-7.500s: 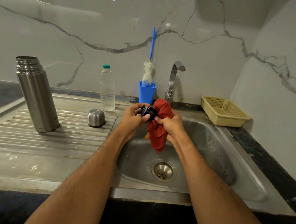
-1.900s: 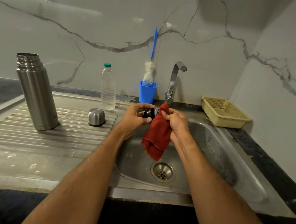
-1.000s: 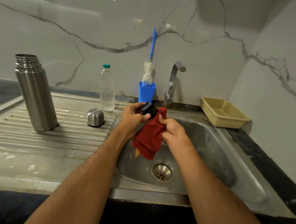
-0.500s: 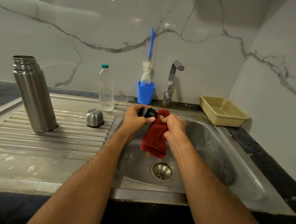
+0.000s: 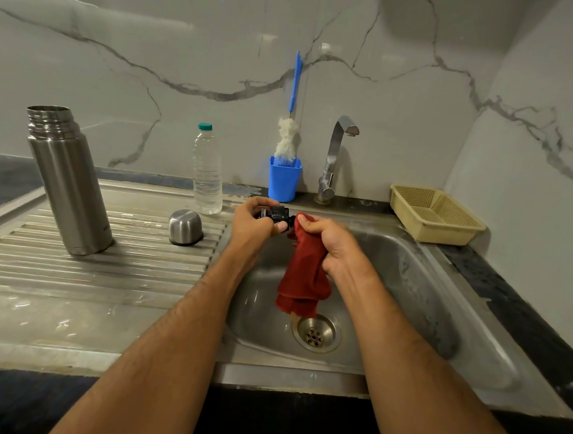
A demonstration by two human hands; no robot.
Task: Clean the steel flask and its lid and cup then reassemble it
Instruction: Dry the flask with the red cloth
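- Our left hand [image 5: 254, 222] curls its fingers and thumb round the black lid [image 5: 277, 214], holding it over the back left corner of the sink basin [image 5: 418, 292].
- Our right hand [image 5: 334, 243] grips a bunched red cloth [image 5: 305, 278], its top pressed against the right side of the lid — the rest hangs down into the basin, its lower end just above the drain [image 5: 317, 332].
- The steel flask [image 5: 67, 183] stands upright and open-mouthed at the far left of the ribbed drainboard [image 5: 90, 272], well apart from both hands.
- The steel cup [image 5: 185, 227] sits mouth-down on the drainboard, near the basin's left edge and just left of our left wrist.
- A clear plastic bottle [image 5: 208, 171] with a green cap stands at the back edge of the drainboard, behind the cup.
- A blue holder [image 5: 283, 179] with a bottle brush [image 5: 288, 136] in it stands at the back rim right behind the lid; the tap [image 5: 335, 159] rises just to its right — both close to the hands.
- A yellow basket [image 5: 436, 216] sits at the back right corner of the counter against the wall.
- The middle and near part of the drainboard, between flask and basin, holds only patches of water.
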